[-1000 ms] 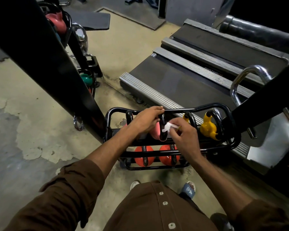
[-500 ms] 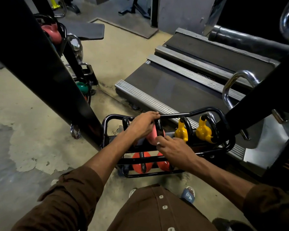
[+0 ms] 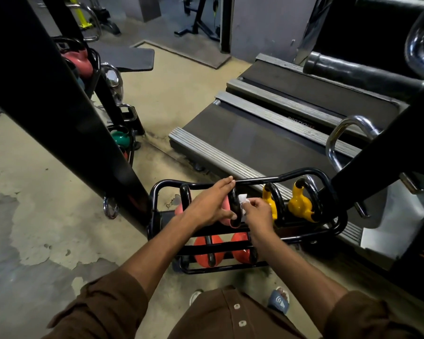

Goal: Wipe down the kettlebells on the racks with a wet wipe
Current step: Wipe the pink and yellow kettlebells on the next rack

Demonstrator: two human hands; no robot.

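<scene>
A low black tube rack (image 3: 289, 178) stands on the floor in front of me. On its upper tier sit a pink kettlebell (image 3: 224, 206) with a black handle and two yellow kettlebells (image 3: 300, 206). Two orange kettlebells (image 3: 202, 244) lie on the lower tier. My left hand (image 3: 209, 205) grips the pink kettlebell over its top and handle. My right hand (image 3: 258, 211) pinches a small white wet wipe (image 3: 242, 199) against the right side of that handle.
A thick black slanted post (image 3: 59, 99) crosses the left. Behind it another rack holds a red kettlebell (image 3: 77, 61) and a green kettlebell (image 3: 120, 139). Treadmill decks (image 3: 267, 143) lie just beyond the rack. A dark machine frame (image 3: 389, 148) rises at the right.
My right hand has come back up from the lower side of the pink kettlebell to its handle, and the wipe shows again. My left hand keeps its hold.
</scene>
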